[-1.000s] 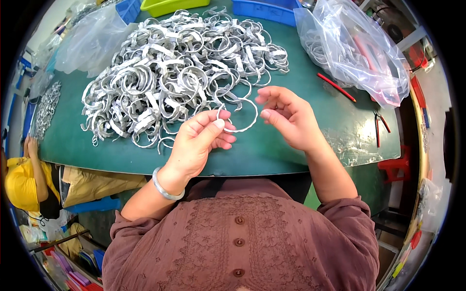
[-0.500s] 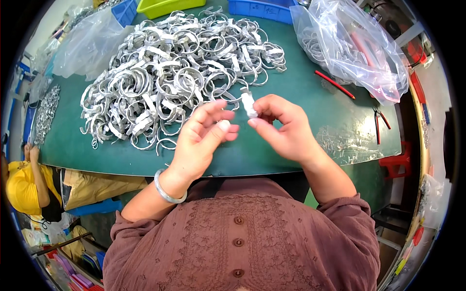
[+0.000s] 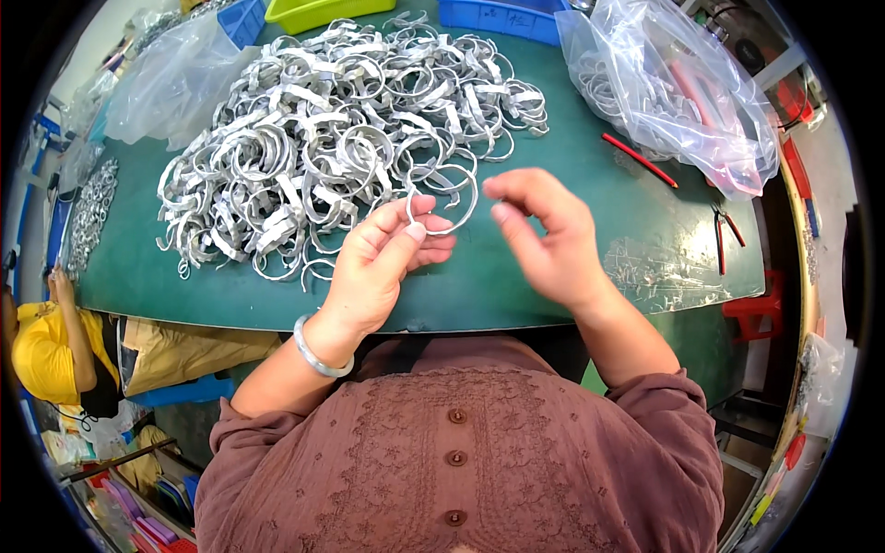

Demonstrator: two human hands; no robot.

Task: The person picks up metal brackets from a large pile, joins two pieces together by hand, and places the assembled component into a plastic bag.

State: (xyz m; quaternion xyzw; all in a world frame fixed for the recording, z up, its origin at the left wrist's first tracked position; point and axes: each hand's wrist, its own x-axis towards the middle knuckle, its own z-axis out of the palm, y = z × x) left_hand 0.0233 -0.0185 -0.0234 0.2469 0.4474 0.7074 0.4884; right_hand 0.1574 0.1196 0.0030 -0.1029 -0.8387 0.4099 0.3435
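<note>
A thin silver-grey metal ring [image 3: 476, 195], the size of a bangle, is pinched at its lower left between the thumb and fingers of my left hand [image 3: 371, 265]. It is tilted up in front of me, at the near right edge of a big heap of similar grey rings [image 3: 281, 152]. To the right of the ring, my right hand [image 3: 556, 249] is held in the air with thumb and forefinger apart and nothing between them. Its fingertips are near the ring but do not touch it. The other fingers of that hand are curled and partly hidden.
The green table [image 3: 636, 221] carries a clear plastic bag [image 3: 678, 101] of rings, a red pen-like stick [image 3: 640, 160] and red-handled pliers [image 3: 721, 241] on the right. Blue [image 3: 512, 20] and lime-green trays [image 3: 318, 15] stand behind the heap. A person in yellow [image 3: 51, 355] is at far left.
The ring has passed from my right hand to my left and now shows its round face rather than its edge. My right fingers have opened and drawn slightly right.
</note>
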